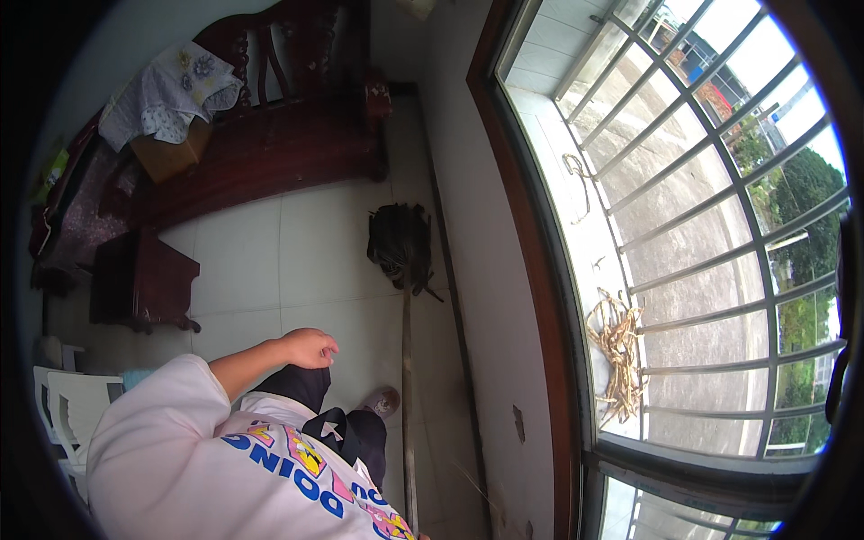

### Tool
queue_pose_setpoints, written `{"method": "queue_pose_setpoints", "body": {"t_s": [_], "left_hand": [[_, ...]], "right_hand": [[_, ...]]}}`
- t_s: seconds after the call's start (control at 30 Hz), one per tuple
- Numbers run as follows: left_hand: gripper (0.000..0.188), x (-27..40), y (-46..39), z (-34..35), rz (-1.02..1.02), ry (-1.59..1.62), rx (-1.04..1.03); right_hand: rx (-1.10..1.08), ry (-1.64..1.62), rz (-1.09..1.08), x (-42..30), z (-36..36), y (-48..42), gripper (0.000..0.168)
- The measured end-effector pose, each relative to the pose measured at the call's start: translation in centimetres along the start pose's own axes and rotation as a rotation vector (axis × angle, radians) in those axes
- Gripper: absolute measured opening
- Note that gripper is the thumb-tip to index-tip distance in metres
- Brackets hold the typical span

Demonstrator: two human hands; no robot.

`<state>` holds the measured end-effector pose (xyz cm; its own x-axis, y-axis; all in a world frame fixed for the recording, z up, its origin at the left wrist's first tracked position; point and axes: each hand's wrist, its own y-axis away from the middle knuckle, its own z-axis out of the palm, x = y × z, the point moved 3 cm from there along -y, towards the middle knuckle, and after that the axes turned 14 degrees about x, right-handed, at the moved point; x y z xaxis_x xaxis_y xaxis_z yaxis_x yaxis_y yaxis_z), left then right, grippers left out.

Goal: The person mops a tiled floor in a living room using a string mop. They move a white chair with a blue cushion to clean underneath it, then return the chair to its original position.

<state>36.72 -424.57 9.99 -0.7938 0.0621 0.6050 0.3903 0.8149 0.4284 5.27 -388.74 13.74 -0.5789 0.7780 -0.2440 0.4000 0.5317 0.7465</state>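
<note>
My left hand (pixel 310 347) hovers over my dark-trousered thigh, its fingers curled in and nothing seen in them. Only a sliver of my right hand (pixel 424 537) shows at the bottom edge, against the long mop handle (pixel 407 378); the rest of that hand is cut off. From there the handle runs away from me along the right of my legs. At its far end the dark mop head (pixel 399 243), made of strips, lies spread on the pale tile floor (pixel 324 250), close to the wall. One slippered foot (pixel 383 401) stands beside the handle.
A carved red-wood bench (pixel 270 162) bears a box (pixel 172 150) under a flowered cloth (pixel 175 88). A small wooden cabinet (pixel 145 280) and white plastic chairs (pixel 81 405) stand left. Right are the wall (pixel 486 270) and a barred window, with dried stalks (pixel 619 358) on its sill.
</note>
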Motion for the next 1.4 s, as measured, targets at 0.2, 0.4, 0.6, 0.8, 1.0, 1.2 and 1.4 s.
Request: {"method": "queue_pose_setpoints", "body": {"t_s": [0.2, 0.4, 0.6, 0.8, 1.0, 1.2, 1.4], "left_hand": [[0.033, -3.2, -4.1, -0.6, 0.006, -0.154, -0.127], [0.033, -10.2, -10.0, -3.5, -0.003, -0.173, -0.191], [0.027, -17.1, -13.0, -10.7, -0.137, 0.150, 0.127], [0.020, -27.6, -6.2, -13.3, -0.425, 0.092, 0.390], [0.019, -29.2, -1.5, -17.1, -0.367, -0.181, 0.466], [0.019, -28.1, -3.6, -16.8, -0.477, -0.067, 0.301], [0.020, -24.1, -8.5, -12.5, -0.336, -0.022, 0.300]], "right_hand": [[-0.008, 0.018, 0.025, -4.5, 0.6, -3.0, 0.045], [0.051, 0.040, -0.002, -11.1, 0.5, -7.5, 0.047], [0.538, 0.241, -0.504, -27.7, -2.7, -28.0, 0.042], [0.452, 0.014, -0.584, -55.1, 0.2, -49.4, 0.044], [0.402, -0.083, -0.446, -76.5, 6.7, -60.3, 0.038], [0.323, 0.021, -0.366, -66.9, 9.7, -60.9, 0.038], [0.349, 0.028, -0.413, -49.1, 8.6, -57.1, 0.050]]}}
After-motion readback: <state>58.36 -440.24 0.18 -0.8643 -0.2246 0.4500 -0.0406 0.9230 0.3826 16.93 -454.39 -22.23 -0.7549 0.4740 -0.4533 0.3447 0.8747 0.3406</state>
